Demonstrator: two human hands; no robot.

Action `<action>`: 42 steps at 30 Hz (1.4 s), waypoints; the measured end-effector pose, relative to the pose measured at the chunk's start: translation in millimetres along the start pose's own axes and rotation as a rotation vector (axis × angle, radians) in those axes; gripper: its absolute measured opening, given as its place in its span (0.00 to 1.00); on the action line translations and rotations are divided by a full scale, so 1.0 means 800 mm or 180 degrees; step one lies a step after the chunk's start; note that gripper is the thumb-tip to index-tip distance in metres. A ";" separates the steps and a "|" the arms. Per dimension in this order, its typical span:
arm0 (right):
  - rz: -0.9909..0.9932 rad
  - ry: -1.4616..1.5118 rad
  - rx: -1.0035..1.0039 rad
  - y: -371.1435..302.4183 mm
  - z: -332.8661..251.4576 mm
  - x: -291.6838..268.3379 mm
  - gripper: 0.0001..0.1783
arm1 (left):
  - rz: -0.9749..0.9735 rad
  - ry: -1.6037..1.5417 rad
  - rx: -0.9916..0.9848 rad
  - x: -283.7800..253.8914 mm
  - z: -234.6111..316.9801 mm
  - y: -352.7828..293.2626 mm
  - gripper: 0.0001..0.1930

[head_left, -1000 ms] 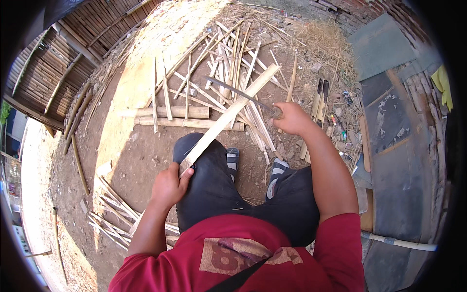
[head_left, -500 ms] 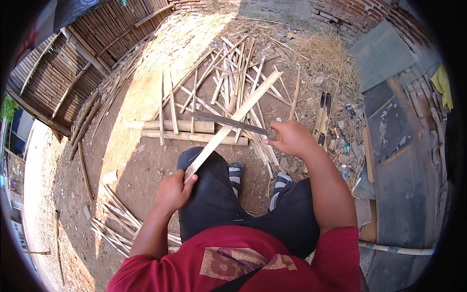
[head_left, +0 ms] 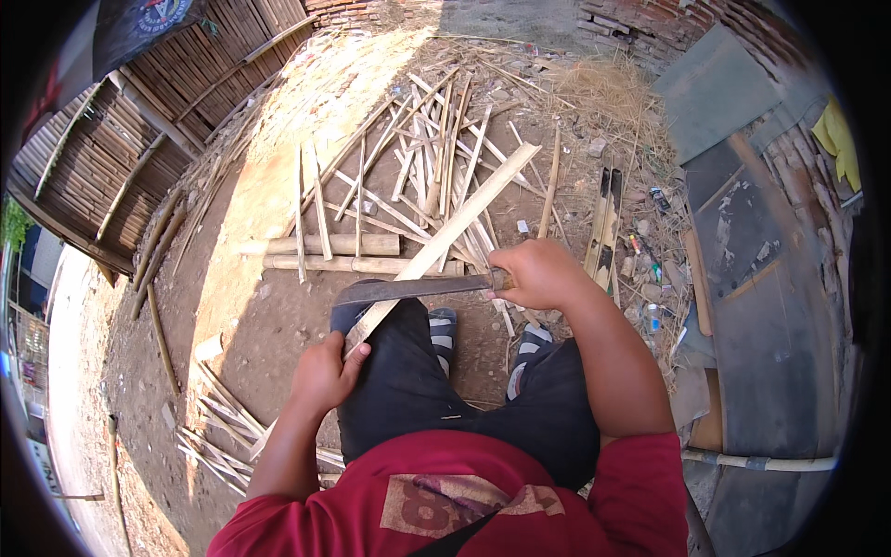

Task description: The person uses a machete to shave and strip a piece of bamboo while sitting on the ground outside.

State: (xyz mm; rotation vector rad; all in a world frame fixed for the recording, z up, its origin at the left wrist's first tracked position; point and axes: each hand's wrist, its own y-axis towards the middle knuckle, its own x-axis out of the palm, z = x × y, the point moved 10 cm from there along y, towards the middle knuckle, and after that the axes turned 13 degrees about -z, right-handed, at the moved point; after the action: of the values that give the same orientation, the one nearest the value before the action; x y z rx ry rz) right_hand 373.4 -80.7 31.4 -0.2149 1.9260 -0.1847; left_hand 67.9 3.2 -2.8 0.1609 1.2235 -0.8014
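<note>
My left hand [head_left: 327, 373] is closed on the near end of a long, pale bamboo strip [head_left: 473, 206], over my left thigh. The strip slants up and away to the right. In my right hand [head_left: 540, 275] is the handle of a machete [head_left: 418, 287], its dark blade pointing left. The blade lies across the strip a little beyond my left hand, and its broad tip is above my left knee. My right fingers are wrapped round the handle.
Ahead lies a loose pile of split bamboo strips [head_left: 436, 139], beside two thick bamboo poles [head_left: 325, 245]. More strips [head_left: 223, 418] are at my left. Dark boards [head_left: 761, 353] stand along the right, near scattered litter. A bamboo fence [head_left: 223, 56] rises at far left.
The machete has moved down along the bamboo strip toward my left hand, and my right hand has come nearer and left. My left hand keeps its grip on the strip.
</note>
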 end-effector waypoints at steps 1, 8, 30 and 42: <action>-0.0088 0.0208 0.0172 0.009 0.034 0.009 0.23 | -0.0072 0.0072 -0.0025 0.003 -0.001 -0.003 0.30; 0.0185 0.0620 0.0628 0.015 0.091 -0.011 0.30 | -0.0042 -0.0150 -0.0083 0.012 -0.011 0.000 0.30; 0.3131 0.5273 -0.0545 0.009 0.024 -0.055 0.09 | 0.2917 -0.0842 0.0531 -0.103 -0.121 -0.154 0.23; 0.3586 0.4899 -0.0745 0.098 0.166 -0.171 0.08 | -0.2608 -0.3028 -0.2465 0.457 -0.257 -0.198 0.34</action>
State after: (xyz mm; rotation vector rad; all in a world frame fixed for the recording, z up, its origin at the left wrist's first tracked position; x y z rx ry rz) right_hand 540.9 24.3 89.9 1.2027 3.1834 0.8846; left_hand -149.7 -173.4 -352.5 -1.2893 0.5568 -0.8581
